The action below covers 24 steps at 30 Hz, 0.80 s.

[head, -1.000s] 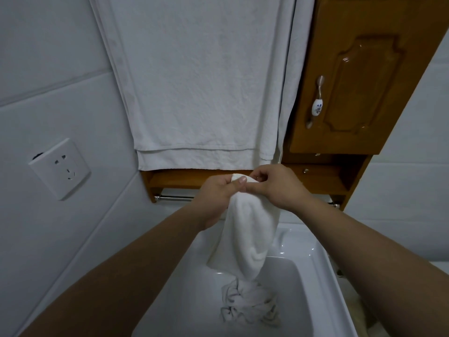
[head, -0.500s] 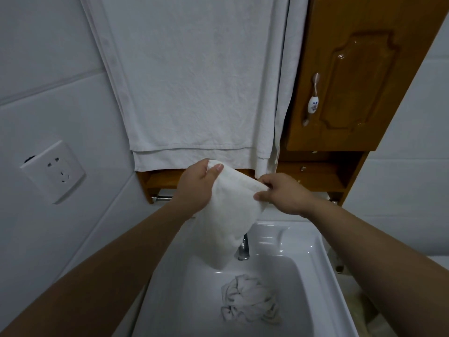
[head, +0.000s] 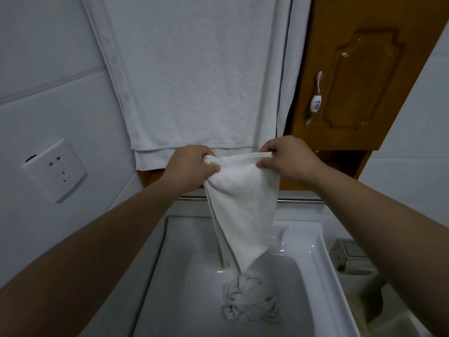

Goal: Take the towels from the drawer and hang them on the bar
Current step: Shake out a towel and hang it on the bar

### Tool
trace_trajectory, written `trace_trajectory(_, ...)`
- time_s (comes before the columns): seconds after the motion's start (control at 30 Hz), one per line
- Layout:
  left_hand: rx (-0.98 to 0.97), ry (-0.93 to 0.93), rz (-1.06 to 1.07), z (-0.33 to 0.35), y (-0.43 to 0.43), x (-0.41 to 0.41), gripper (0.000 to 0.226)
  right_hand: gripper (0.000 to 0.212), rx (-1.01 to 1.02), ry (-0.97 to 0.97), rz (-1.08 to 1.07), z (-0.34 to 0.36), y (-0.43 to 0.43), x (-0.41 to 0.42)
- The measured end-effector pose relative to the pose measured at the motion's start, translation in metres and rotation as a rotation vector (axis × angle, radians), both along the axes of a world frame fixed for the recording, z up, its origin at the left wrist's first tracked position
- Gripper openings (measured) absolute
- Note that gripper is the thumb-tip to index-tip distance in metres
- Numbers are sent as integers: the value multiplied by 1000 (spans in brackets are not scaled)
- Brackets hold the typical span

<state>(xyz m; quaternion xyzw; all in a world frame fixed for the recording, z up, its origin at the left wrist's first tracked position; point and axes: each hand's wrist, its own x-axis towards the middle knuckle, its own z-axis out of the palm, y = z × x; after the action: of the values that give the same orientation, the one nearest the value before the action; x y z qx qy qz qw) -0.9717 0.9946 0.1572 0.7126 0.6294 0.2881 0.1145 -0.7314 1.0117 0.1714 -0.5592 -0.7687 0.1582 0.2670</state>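
A small white towel [head: 243,210] hangs in front of me above the sink, its top edge stretched level between both hands. My left hand [head: 190,167] grips the top left corner, bunched in the fist. My right hand [head: 285,159] pinches the top right corner. The towel narrows to a point low over the basin. Behind it a chrome bar [head: 301,201] runs under the wooden shelf, partly hidden by the towel and my hands. A large white towel [head: 194,76] hangs on the wall above.
The white sink [head: 325,271] lies below, with a crumpled white cloth [head: 250,301] in its basin. A wooden cabinet door [head: 362,76] with a porcelain handle [head: 315,98] is at the upper right. A wall socket [head: 54,170] sits on the tiled left wall.
Both hands have drawn the small towel's top edge taut and level and raised it slightly; before, the towel was held loosely, slanted between them. The view has shifted a little.
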Motion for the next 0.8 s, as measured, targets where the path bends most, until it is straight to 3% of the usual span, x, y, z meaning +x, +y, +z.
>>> trace_trajectory(0.17, -31, 291, -122, 28, 3, 5, 30, 21, 43, -84, 14, 17, 4, 3)
trace_trajectory(0.27, -97, 183, -145, 54, 5, 0, 36, 22, 75, -71, -2, 28, 5, 9)
trace_trajectory(0.37, -167, 87, -180, 67, 8, -4, 16, 22, 79, -38, -8, 35, 4, 13)
trace_trajectory(0.67, -124, 524, -255, 81, 14, 4, 16, 23, 117, -101, -20, 41, 1, 12)
trace_trajectory(0.8, -86, 595, -188, 85, 18, 8, 24, 22, 196, -137, -53, 58, -6, 9)
